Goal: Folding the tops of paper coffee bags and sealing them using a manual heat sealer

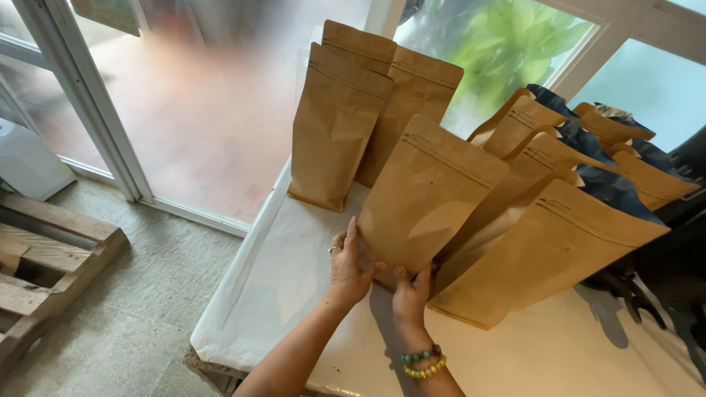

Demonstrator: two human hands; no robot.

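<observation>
Both hands gripped the bottom of one brown paper pouch (pixel 425 195), standing upright on the white-covered table (pixel 272 287). The left hand (pixel 350 265) pressed flat against the pouch's lower left edge, fingers spread, a ring on one finger. The right hand (pixel 412 288) pinched the base from below, thumb on the front face; beaded bracelets (pixel 423 362) circled that wrist.

The pouch stood near the table's middle. Just right of it, a row of similar pouches (pixel 548 250) leaned back one against another, dark blue backs showing behind them. Two more upright pouches (pixel 360 110) stood behind, near the glass door (pixel 206 110). A wooden pallet (pixel 44 257) lay on the floor at left.
</observation>
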